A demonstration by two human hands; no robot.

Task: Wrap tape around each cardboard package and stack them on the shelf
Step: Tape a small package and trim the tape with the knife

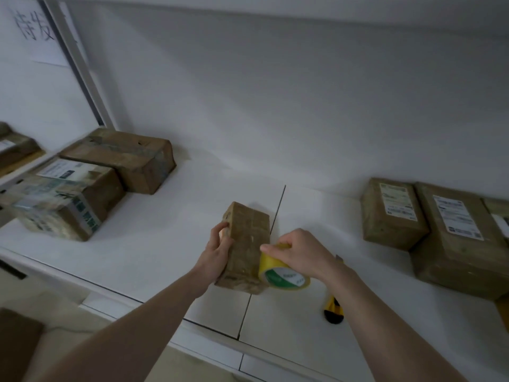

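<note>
At table point(154, 244) centre, over the seam between two white panels: one small cardboard package point(246, 245), brown, standing on a narrow face, long side running away from the viewer.
Left hand point(219, 250): fingers curled round the package's left side, steadying it.
Right hand point(296, 250): gripping a tape roll point(281, 274), yellow with a green-and-white core label, pressed against the package's right near edge.
Just right of the right forearm, on the table: utility knife point(333, 307), yellow and black, partly hidden by the arm.
Table, left rear: two brown boxes, the far box point(121, 158) plain with old tape, the near box point(66, 197) bearing a white label and green printed tape; the two touch.
Table, right edge: two labelled boxes point(394, 213) side by side, touching, with a third cut off by the frame.
Far left: a shelf point(16, 172) holding another labelled parcel point(15, 150); above it a paper sign point(35, 28) with handwritten characters.
</note>
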